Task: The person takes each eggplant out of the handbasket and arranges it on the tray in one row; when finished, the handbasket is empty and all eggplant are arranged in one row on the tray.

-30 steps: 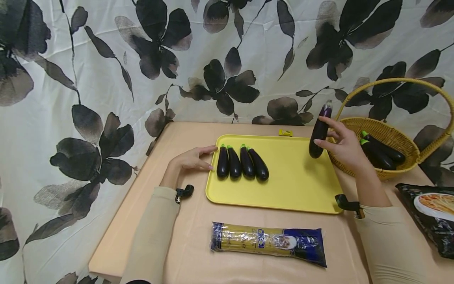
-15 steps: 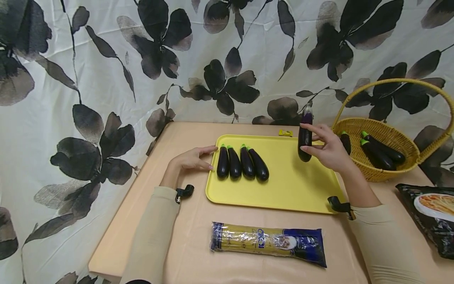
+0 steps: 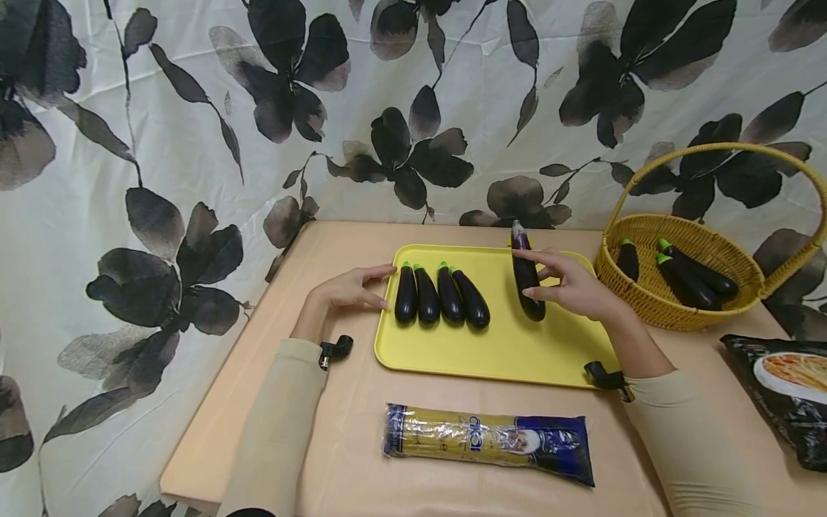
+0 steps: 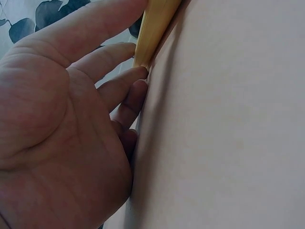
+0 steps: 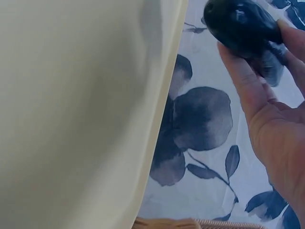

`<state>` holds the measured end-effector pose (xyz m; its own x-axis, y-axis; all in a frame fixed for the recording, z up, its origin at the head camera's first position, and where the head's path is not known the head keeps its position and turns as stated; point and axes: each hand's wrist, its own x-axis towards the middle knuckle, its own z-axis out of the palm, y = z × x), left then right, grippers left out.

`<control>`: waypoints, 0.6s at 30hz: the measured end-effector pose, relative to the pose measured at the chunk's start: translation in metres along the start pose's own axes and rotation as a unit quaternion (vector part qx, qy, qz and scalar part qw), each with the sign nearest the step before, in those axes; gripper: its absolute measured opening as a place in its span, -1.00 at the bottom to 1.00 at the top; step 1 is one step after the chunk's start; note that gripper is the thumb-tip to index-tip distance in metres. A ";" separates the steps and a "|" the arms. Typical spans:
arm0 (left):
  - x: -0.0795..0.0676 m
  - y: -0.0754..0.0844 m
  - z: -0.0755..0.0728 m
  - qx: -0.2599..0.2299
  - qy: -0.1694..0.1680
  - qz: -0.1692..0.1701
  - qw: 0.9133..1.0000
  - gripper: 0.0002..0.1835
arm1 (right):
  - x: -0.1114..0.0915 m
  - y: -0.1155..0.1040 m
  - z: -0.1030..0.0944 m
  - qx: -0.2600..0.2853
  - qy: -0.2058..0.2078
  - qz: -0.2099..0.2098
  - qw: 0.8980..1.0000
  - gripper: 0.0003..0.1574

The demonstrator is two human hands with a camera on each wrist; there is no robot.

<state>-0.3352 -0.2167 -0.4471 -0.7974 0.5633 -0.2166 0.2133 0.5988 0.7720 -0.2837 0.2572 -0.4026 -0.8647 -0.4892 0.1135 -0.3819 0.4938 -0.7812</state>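
**Now: an eggplant (image 3: 527, 281) grasped in your right hand (image 3: 571, 287), to the right of a row of four**

Behind everything hangs a white curtain (image 3: 362, 57) printed with dark flowers; before it stands your table (image 3: 342, 449), covered in peach. On the table lies the yellow tray (image 3: 465, 359), its long side running left to right. Off the tray's right end stands a wicker basket (image 3: 639, 305); nearer you on that side lies a black packet (image 3: 785, 395), and a long gold-and-blue packet (image 3: 487, 440) lies on your side of the tray.

Your left hand (image 3: 345, 293) grasps nothing; its relaxed fingers touch the tray's left edge. Your right hand pinches the eggplant between thumb and fingers, and seems to hold it raised over the tray.

Note the key relation: a stretch of tray separates this eggplant from the row of four eggplants (image 3: 450, 296), which lies to its left. Its long axis, stem end away from you and leaning slightly left, runs roughly parallel to theirs. Your right hand is the nearer to that gap. Three eggplants (image 3: 688, 283) lie inside the basket.
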 end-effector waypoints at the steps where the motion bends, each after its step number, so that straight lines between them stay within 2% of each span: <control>1: 0.000 0.000 -0.001 0.000 0.000 -0.001 1.000 0.02 | 0.001 -0.001 0.001 0.001 -0.006 0.002 1.000 -0.09; 6: 0.002 0.000 -0.004 -0.004 -0.002 -0.004 1.000 0.02 | 0.008 -0.006 0.005 0.018 -0.030 0.018 0.999 -0.10; 11: 0.005 0.000 -0.005 -0.007 -0.004 -0.006 1.000 0.02 | 0.016 -0.001 0.010 0.044 -0.053 0.023 0.997 -0.11; 18: 0.007 0.000 -0.008 -0.007 -0.008 -0.008 1.000 0.03 | 0.026 0.005 0.017 0.067 -0.094 0.056 0.992 -0.11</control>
<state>-0.3455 -0.2174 -0.4438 -0.7912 0.5629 -0.2389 0.1925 0.6001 0.7765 -0.3025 0.2348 -0.4136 -0.8183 -0.5685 -0.0852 -0.2289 0.4581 -0.8589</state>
